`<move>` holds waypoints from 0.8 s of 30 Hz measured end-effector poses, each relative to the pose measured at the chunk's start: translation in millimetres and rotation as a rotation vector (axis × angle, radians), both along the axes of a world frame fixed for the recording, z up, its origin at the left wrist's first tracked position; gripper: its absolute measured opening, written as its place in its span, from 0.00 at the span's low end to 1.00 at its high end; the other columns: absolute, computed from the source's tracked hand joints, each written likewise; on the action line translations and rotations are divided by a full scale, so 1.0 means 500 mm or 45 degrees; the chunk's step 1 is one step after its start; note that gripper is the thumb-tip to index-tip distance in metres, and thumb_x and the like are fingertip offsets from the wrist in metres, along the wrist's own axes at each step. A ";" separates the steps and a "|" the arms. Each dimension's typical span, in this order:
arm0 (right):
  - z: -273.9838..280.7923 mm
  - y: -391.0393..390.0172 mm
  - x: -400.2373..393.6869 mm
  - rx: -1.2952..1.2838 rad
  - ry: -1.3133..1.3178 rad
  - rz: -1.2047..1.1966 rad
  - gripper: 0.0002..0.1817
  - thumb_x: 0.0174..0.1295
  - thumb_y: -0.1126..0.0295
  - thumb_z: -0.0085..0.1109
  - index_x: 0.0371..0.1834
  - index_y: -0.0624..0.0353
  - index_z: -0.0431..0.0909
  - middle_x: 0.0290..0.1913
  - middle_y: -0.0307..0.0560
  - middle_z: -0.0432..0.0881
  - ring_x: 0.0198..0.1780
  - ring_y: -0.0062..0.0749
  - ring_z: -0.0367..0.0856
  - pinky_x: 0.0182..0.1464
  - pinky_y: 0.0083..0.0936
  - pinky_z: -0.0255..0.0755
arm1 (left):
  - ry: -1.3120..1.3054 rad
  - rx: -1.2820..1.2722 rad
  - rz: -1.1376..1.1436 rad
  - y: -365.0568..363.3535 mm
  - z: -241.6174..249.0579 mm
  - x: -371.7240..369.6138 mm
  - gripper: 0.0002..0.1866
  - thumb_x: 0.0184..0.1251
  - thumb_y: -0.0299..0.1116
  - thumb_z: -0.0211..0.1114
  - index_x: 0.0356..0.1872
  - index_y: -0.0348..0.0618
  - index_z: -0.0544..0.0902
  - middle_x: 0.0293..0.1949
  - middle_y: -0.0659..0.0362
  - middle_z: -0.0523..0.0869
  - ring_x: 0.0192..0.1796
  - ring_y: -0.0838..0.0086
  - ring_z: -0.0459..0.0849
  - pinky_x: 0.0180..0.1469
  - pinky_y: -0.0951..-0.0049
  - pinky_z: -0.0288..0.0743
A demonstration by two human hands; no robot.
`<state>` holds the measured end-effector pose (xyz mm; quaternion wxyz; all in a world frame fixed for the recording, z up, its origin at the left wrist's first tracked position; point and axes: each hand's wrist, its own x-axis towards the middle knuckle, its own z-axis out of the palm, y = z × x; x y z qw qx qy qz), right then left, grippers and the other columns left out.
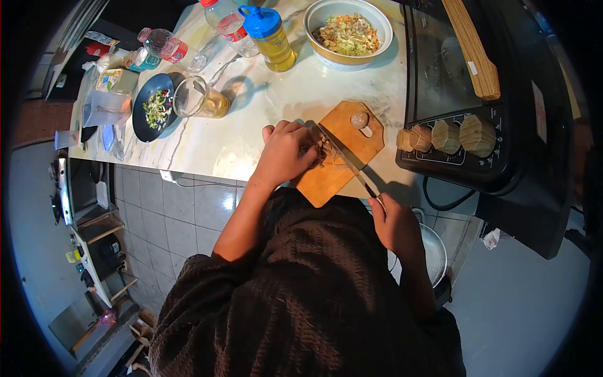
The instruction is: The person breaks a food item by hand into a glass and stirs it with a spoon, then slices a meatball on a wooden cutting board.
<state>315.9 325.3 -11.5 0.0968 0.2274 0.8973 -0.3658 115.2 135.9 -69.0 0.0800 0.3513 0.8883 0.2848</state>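
Note:
A wooden cutting board lies tilted at the counter's front edge. My right hand grips the handle of a kitchen knife, whose blade slants across the board. Left of the blade, my left hand is closed, with bent fingers pressed on what look like pieces of mushroom; the fingers hide part of them. Thin brown mushroom slices lie between my left fingers and the blade. A whole mushroom with a pale stem rests near the board's far end.
A bowl of shredded vegetables stands behind the board. To the left are a blue-capped oil bottle, a glass jug, a dark plate of chopped greens and plastic bottles. A black oven with wooden knobs flanks the right.

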 end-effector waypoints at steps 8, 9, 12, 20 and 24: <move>0.013 0.013 -0.009 -0.036 -0.068 -0.007 0.15 0.70 0.62 0.60 0.32 0.64 0.78 0.31 0.64 0.81 0.39 0.65 0.81 0.36 0.48 0.74 | -0.178 -0.009 -0.012 -0.026 0.015 -0.004 0.10 0.54 0.34 0.67 0.38 0.46 0.86 0.38 0.57 0.84 0.50 0.61 0.79 0.58 0.59 0.60; 0.013 0.015 -0.009 -0.036 -0.068 -0.003 0.15 0.70 0.62 0.60 0.32 0.64 0.78 0.31 0.64 0.81 0.39 0.65 0.81 0.36 0.48 0.74 | -0.178 -0.009 -0.007 -0.028 0.014 -0.003 0.10 0.54 0.34 0.67 0.38 0.46 0.86 0.38 0.57 0.84 0.50 0.61 0.79 0.58 0.59 0.60; 0.013 0.022 -0.007 -0.080 -0.106 -0.004 0.16 0.71 0.61 0.59 0.33 0.64 0.78 0.31 0.65 0.81 0.39 0.65 0.81 0.36 0.47 0.74 | -0.167 0.046 -0.023 -0.033 0.013 0.001 0.10 0.54 0.32 0.66 0.38 0.47 0.86 0.38 0.57 0.84 0.50 0.61 0.79 0.57 0.60 0.60; 0.020 0.033 -0.008 -0.117 -0.149 -0.065 0.17 0.74 0.60 0.54 0.34 0.63 0.76 0.29 0.65 0.81 0.39 0.65 0.82 0.33 0.48 0.72 | -0.129 0.087 -0.005 -0.029 0.017 0.005 0.10 0.58 0.31 0.62 0.41 0.47 0.85 0.38 0.56 0.86 0.51 0.63 0.82 0.57 0.60 0.60; 0.018 0.036 -0.008 -0.107 -0.165 -0.073 0.17 0.74 0.59 0.54 0.34 0.63 0.76 0.28 0.65 0.81 0.39 0.64 0.82 0.33 0.48 0.72 | -0.173 0.118 0.010 -0.023 0.002 -0.001 0.09 0.61 0.31 0.62 0.42 0.46 0.85 0.37 0.56 0.87 0.50 0.62 0.82 0.57 0.60 0.60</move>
